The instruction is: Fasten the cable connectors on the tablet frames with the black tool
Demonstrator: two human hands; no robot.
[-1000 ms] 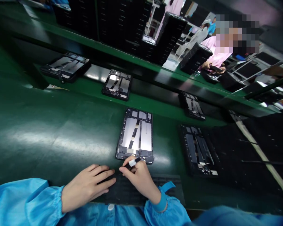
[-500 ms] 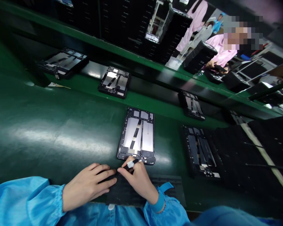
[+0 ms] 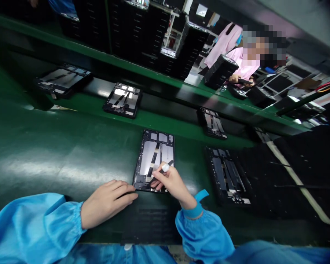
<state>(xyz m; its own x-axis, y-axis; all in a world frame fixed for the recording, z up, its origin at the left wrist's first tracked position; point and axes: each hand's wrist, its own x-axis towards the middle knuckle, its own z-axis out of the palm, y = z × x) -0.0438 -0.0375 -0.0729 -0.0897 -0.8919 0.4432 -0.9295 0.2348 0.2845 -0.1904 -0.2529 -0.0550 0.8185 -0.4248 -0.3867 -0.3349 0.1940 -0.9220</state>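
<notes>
An opened tablet (image 3: 145,157) lies flat on the green bench in front of me, its silver battery cells and black ribbon cable exposed. Between the fingers of my right hand (image 3: 170,181) is a slim black tool (image 3: 165,167) wrapped with white tape; its kind is not clear. The tool slants down to the tablet's lower end, where my fingers hide the tip. My left hand (image 3: 111,201) rests at the tablet's lower left corner, palm down with fingers stretched out and nothing held. A dark ribbed mat (image 3: 151,223) lies nearer to me.
Several more opened tablets stand around: one on the right (image 3: 229,176), others along the back strip (image 3: 123,99). A green rail (image 3: 93,47) crosses behind, with black stacks (image 3: 140,33) beyond it. Black material (image 3: 264,176) covers the right side. A person in pink (image 3: 242,60) works across the bench.
My right hand has moved up from below the tablet onto its lower end, carrying the black tool. My hands, close together before, are now apart. The view has shifted slightly.
</notes>
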